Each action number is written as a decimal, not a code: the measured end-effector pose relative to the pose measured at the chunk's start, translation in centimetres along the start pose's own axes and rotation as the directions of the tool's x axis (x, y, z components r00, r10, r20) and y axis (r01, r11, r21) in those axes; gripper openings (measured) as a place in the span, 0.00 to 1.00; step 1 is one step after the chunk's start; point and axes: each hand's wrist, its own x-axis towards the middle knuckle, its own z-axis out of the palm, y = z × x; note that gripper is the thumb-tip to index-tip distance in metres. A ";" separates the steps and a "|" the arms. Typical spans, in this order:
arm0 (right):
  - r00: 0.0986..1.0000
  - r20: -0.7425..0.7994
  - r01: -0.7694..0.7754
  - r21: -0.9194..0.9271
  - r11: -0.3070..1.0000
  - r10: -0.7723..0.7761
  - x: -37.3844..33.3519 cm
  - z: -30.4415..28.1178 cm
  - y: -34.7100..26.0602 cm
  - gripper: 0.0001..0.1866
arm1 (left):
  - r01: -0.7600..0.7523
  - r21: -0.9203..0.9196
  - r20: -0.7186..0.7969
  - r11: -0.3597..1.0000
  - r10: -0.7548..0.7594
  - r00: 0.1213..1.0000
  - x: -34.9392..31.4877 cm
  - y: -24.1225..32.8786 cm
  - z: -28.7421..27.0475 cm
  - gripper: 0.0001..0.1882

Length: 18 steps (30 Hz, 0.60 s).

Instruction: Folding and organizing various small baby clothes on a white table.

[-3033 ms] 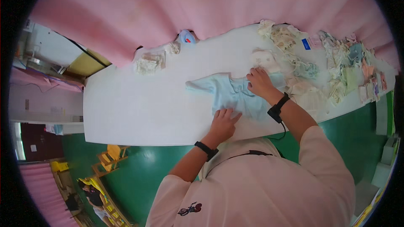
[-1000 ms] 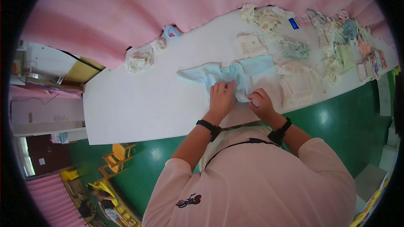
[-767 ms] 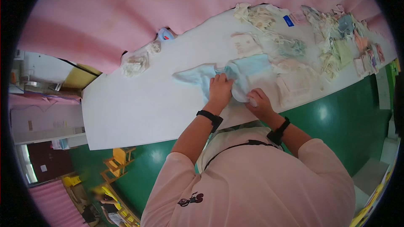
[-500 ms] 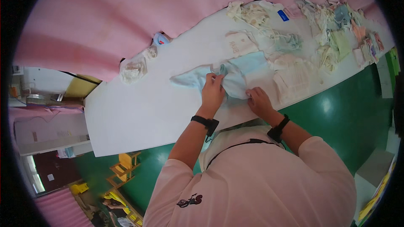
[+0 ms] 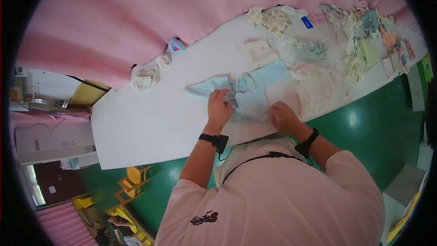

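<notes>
A light blue piece of small clothing (image 5: 257, 89), which looks like a pair of child's trousers, lies spread and partly rumpled on the white table (image 5: 141, 127). My left hand (image 5: 220, 107) is closed at the lower left side of the cloth, beside its bunched middle. At its lower right edge is my right hand (image 5: 283, 116), fingers curled on the fabric and slightly blurred. The near edge of the cloth is smeared by motion between both hands. Black bands with small boxes sit on both wrists.
Folded pale clothes (image 5: 314, 89) lie right of the blue garment, and a folded cream piece (image 5: 261, 52) lies behind it. Heaped clothes (image 5: 357, 41) cover the table's right end. White cloth bundles (image 5: 145, 78) and a blue-white object (image 5: 175, 44) stand by the pink curtain (image 5: 114, 23).
My left hand has moved left and toward me, away from the garment's middle. My right hand has shifted slightly right and nearer. The garment's near edge has moved.
</notes>
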 end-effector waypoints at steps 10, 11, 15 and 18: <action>0.996 0.063 -0.041 -0.320 0.947 0.064 9.1 1.8 3.4 0.27 | 0.017 0.440 0.043 0.898 -0.040 0.998 -2.5 -4.3 -0.3 0.32; 0.996 0.067 -0.035 -0.315 0.949 0.059 8.8 2.4 3.4 0.27 | 0.040 0.455 0.039 0.890 -0.065 0.997 -3.3 -4.2 -0.3 0.33; 0.996 -0.011 -0.079 -0.475 0.877 0.084 7.5 3.4 3.0 0.30 | 0.084 0.485 0.057 0.870 -0.127 0.990 -5.6 -3.7 -1.5 0.36; 0.994 -0.032 -0.109 -0.490 0.865 0.107 8.0 2.9 1.9 0.29 | 0.117 0.450 0.055 0.885 -0.158 0.986 -5.7 -3.2 -2.7 0.36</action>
